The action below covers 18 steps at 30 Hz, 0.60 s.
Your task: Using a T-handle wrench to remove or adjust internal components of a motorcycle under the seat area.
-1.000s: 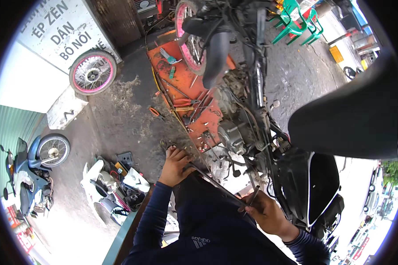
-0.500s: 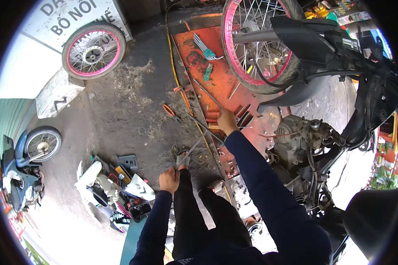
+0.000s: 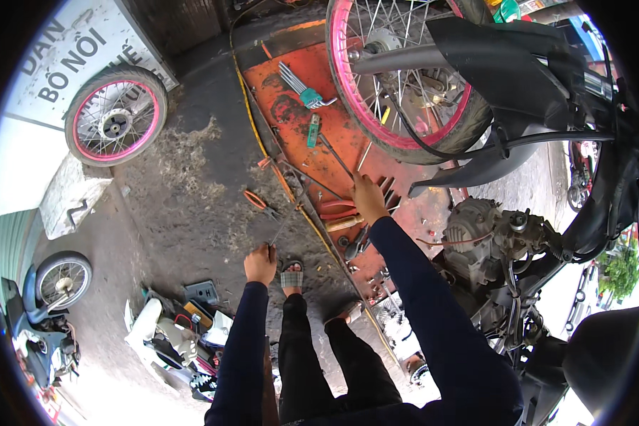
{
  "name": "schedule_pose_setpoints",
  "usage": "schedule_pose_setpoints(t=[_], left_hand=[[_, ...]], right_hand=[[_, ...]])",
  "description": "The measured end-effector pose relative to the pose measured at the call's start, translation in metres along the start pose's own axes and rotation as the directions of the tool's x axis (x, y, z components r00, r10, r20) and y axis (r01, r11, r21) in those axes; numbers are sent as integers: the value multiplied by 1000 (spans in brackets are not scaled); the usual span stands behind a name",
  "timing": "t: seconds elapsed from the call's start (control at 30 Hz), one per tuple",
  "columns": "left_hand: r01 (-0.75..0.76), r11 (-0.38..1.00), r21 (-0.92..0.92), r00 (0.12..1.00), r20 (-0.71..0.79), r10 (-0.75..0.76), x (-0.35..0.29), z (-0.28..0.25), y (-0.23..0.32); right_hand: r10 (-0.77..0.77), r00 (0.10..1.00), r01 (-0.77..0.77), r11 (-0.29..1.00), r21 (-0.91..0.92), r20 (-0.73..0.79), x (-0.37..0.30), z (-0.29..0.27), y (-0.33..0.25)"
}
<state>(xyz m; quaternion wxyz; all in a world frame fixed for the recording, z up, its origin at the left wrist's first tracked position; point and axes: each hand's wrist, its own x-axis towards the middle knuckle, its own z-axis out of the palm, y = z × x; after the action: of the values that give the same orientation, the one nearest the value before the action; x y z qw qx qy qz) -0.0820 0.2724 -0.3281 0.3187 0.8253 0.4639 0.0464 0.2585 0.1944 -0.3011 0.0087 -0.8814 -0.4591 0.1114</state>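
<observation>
My right hand (image 3: 368, 201) is closed around the near end of a dark metal rod (image 3: 336, 155), which slants up and left over the orange board. My left hand (image 3: 260, 265) is lower, closed above the dark floor on a thin metal rod (image 3: 278, 233); its far part blurs against the floor. Beside my right hand lie red-handled pliers (image 3: 337, 210) and a tool with a wooden handle (image 3: 345, 224). Another thin bar (image 3: 312, 180) crosses the board's left edge. Orange-handled pliers (image 3: 255, 199) rest on the floor between the hands and the leaning wheel.
A hex key set (image 3: 303, 86) and a green tool (image 3: 312, 130) lie on the orange board (image 3: 273, 113). To the right stand a pink-rimmed wheel (image 3: 339, 64) and a bare engine (image 3: 468, 231). Another pink-rimmed wheel (image 3: 154, 117) leans at left. Loose fairings (image 3: 160, 334) lie below.
The whole view has shifted. My left hand and its rod have drawn away from my right hand. The right hand's rod has shifted rightward across the board, and the red-handled pliers show more plainly.
</observation>
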Motion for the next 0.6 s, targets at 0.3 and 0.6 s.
schedule_pose_setpoints(t=[0.3, 0.6], left_hand=[[-169, 982, 82, 978, 140, 156, 102, 28, 62], [-154, 970, 187, 975, 187, 119, 139, 36, 73]], right_hand=[[-41, 936, 200, 878, 435, -348, -40, -31, 8], [-104, 975, 164, 931, 325, -196, -53, -57, 2]])
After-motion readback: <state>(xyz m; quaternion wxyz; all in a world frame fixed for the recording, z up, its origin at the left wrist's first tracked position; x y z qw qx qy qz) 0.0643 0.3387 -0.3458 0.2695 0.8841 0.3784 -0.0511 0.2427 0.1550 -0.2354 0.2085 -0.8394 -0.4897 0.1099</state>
